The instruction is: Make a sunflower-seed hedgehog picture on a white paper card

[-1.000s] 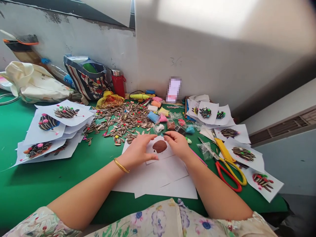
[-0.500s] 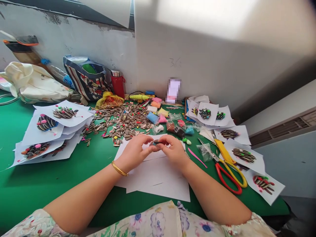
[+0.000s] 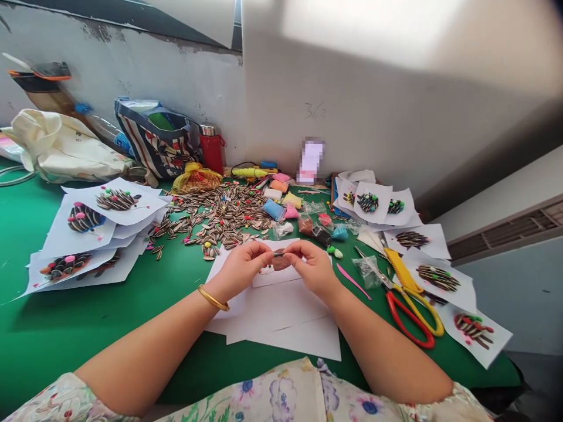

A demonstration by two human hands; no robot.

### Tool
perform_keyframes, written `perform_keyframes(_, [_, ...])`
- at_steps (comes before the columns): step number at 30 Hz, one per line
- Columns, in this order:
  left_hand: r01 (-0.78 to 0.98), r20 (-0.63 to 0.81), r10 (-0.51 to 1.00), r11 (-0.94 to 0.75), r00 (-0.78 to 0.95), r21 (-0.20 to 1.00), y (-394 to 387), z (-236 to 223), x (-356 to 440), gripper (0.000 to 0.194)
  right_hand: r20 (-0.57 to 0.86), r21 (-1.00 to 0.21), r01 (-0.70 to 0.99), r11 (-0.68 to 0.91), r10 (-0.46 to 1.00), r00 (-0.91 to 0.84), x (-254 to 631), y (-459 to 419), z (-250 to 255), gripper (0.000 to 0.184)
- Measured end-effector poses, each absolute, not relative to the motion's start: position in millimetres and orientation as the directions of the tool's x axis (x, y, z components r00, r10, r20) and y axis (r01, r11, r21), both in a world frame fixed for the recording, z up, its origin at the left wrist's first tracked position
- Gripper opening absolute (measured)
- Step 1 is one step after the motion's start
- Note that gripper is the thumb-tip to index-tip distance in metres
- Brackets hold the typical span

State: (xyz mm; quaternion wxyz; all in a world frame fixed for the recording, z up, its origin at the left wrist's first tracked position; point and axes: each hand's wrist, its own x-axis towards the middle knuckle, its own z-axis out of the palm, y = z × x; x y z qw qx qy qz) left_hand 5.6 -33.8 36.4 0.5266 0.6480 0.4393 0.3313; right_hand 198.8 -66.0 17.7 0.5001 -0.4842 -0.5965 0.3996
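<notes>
Head view: my left hand (image 3: 244, 266) and right hand (image 3: 314, 265), fingers pinched on one small dark piece (image 3: 278, 254), presumably for steadiness, above a brown shape (image 3: 280, 265) on white paper (image 3: 281, 308); seeds (image 3: 237, 211) beyond, seemingly for easy reach.

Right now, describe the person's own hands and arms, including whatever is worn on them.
The left hand and right hand wear no gloves. A slim, gold-coloured bangle circles the left wrist; none shows on the right. The forearms are uncovered up to pale sleeves with multicoloured floral decoration.
</notes>
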Motion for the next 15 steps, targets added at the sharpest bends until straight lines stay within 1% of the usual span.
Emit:
perform_keyframes(3, [0.203,-0.025,0.941,-0.047,0.338,0.978,-31,35,5,0.028,0.183,-0.979,0.100,0.178,0.982,0.046,199,-64,16,0.021])
perform_keyframes(5, [0.170,-0.046,0.941,-0.013,0.336,0.985,-31,34,5,0.028,0.195,-0.976,0.113,0.188,0.979,0.052,197,-66,15,0.025])
perform_keyframes(8, [0.127,-0.086,0.916,0.039,0.392,0.991,-36,32,7,0.029,0.324,-0.912,0.266,0.313,0.946,-0.003,193,-69,16,0.023])
perform_keyframes(11, [0.071,-0.095,0.886,0.070,0.453,0.995,-41,30,10,0.033,0.473,-0.776,0.438,0.454,0.878,-0.072,190,-72,15,0.022])
perform_keyframes(13, [0.030,-0.102,0.870,0.100,0.482,0.995,-44,30,11,0.032,0.521,-0.703,0.514,0.492,0.848,-0.098,190,-72,14,0.023])
perform_keyframes(15, [-0.004,-0.122,0.854,0.144,0.506,0.990,-44,30,12,0.032,0.535,-0.661,0.555,0.505,0.835,-0.123,190,-72,13,0.023])
